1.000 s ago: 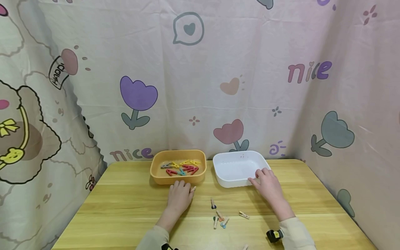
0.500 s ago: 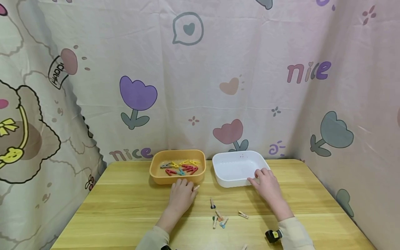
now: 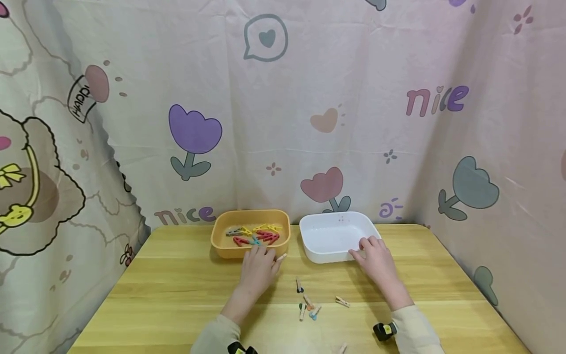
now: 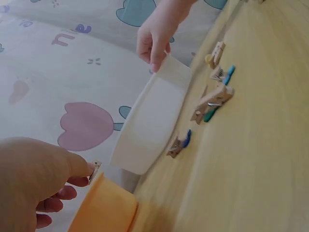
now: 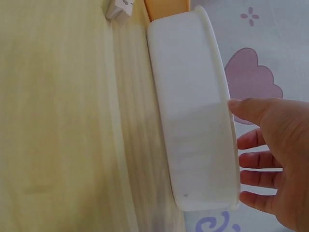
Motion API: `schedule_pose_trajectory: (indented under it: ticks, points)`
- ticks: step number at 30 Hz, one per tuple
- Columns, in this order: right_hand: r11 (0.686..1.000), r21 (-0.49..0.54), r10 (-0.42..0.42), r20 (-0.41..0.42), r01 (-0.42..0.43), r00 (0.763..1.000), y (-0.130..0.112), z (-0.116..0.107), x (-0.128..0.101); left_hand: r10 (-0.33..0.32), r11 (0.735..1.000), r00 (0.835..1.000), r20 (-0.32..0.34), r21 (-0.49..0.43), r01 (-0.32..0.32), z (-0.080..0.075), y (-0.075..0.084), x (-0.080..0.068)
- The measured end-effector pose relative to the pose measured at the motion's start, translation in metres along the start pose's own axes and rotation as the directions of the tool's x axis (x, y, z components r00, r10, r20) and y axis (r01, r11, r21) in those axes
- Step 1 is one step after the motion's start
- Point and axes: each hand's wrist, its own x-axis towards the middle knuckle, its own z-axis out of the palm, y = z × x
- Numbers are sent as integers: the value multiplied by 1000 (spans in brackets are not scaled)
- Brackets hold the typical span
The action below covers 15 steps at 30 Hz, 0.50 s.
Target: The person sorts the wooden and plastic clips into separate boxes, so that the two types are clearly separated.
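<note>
My left hand point(image 3: 267, 256) pinches a small wooden clothespin point(image 3: 281, 257) just in front of the orange tray point(image 3: 219, 244), which holds several coloured clothespins point(image 3: 258, 235). In the left wrist view the thumb and fingers point(image 4: 72, 166) hold the clothespin point(image 4: 94, 171) above the orange tray's rim point(image 4: 104, 210). My right hand point(image 3: 367, 246) grips the front right corner of the white tray point(image 3: 309, 251). The thumb lies on the outer wall and the fingers point(image 5: 253, 159) reach over the rim of the white tray point(image 5: 193, 121), whose inside looks bare.
Several loose clothespins lie on the wooden table between my arms, among them one upright-lying peg point(image 3: 299, 285), a small cluster point(image 3: 308, 309) and a single peg point(image 3: 342, 301). A patterned curtain point(image 3: 283, 123) closes off the back and both sides.
My left hand has moved forward with the clothespin, up to the orange tray's front wall. The right hand has stayed on the white tray.
</note>
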Motion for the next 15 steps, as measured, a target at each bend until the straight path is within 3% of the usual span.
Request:
schedule_pose_trajectory:
  ticks: [7, 15]
  points:
    - [1000, -4, -2, -7, 2, 1000, 0, 0, 0, 37, 999, 996, -78, -7, -38, -3, 1, 9]
    - [1000, 2, -17, -34, 17, 999, 0, 0, -1, 38, 999, 999, -33, -16, -38, -3, 2, 24]
